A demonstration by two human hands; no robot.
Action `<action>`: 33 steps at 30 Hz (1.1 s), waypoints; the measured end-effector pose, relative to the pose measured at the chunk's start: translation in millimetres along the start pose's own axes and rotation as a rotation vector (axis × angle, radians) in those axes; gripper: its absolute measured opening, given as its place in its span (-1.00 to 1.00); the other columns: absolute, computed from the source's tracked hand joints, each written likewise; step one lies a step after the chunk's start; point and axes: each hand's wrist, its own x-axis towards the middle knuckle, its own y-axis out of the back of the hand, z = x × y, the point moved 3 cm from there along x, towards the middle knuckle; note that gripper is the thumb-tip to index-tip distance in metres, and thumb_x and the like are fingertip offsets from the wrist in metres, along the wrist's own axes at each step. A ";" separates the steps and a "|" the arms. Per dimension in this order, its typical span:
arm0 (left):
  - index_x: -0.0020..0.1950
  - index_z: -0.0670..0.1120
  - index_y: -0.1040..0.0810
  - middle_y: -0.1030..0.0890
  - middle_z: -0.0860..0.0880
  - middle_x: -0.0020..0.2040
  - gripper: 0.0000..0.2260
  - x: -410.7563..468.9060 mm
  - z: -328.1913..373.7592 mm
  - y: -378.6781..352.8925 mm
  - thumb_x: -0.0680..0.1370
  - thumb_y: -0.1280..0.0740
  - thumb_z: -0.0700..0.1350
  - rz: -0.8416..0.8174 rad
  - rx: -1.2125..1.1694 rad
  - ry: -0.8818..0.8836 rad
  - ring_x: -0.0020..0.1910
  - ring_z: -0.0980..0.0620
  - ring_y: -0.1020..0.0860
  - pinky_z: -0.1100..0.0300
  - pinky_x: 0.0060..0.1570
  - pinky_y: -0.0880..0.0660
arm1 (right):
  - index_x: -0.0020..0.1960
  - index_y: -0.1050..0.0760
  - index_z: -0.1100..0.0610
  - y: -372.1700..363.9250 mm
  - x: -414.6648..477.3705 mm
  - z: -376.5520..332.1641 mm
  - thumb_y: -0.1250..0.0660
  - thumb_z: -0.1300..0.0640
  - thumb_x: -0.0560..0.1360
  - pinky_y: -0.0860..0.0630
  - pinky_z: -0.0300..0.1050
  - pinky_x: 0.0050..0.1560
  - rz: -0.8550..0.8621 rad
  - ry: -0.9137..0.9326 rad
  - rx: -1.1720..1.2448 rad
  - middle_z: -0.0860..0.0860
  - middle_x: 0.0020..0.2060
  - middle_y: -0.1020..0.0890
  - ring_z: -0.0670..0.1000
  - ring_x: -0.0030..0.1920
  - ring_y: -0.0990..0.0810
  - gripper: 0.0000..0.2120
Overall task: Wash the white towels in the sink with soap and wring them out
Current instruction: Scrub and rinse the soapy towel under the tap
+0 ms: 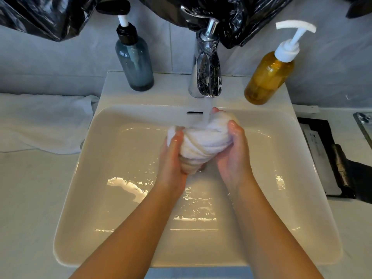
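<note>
Item: white towel (203,143), wet, twisted into a tight bundle with spiral folds, held above the middle of the basin directly beneath the tap. The water stream (207,112) lands on its far upper side. Left hand (173,158): fingers curled closely round the left side and lower end of the bundle, gripping it. Right hand (233,156): fingers wrapped round the right side, thumb laid on top, gripping likewise. Both bare forearms enter from the near edge. Sink (84,178): white, rectangular, set in a pale counter (26,198). It holds a shallow film of water with small bubbles near the hands and a pale foamy streak to their near left, and has an overflow slot in the far wall. Faucet (207,63): chrome, centred on the far rim, running. Blue-grey bottle (134,61): translucent, black pump, standing on the far-left corner of the sink rim; level of contents cannot be told. Amber bottle (269,75): white pump, standing on the far-right corner of the rim; amber colour shows through the whole body. Second white towel (44,121): lying spread on the counter just left of the sink. Black plastic sheeting (231,15): crumpled, hanging along the far wall above the tap. Black tray (326,158): on the counter right of the sink; contents unclear.
</note>
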 end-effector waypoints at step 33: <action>0.33 -0.09 -0.55 -0.65 -0.17 0.19 -0.36 -35.6 16.7 -12.6 0.48 -0.17 0.35 -0.080 -0.101 0.288 0.11 -0.12 -0.65 -0.07 0.16 -0.54 | -0.13 -0.70 0.13 -19.2 -5.4 -17.0 -0.36 -0.09 0.47 -0.60 0.01 0.07 0.081 -0.189 0.037 0.12 -0.12 -0.72 0.09 -0.07 -0.72 -0.70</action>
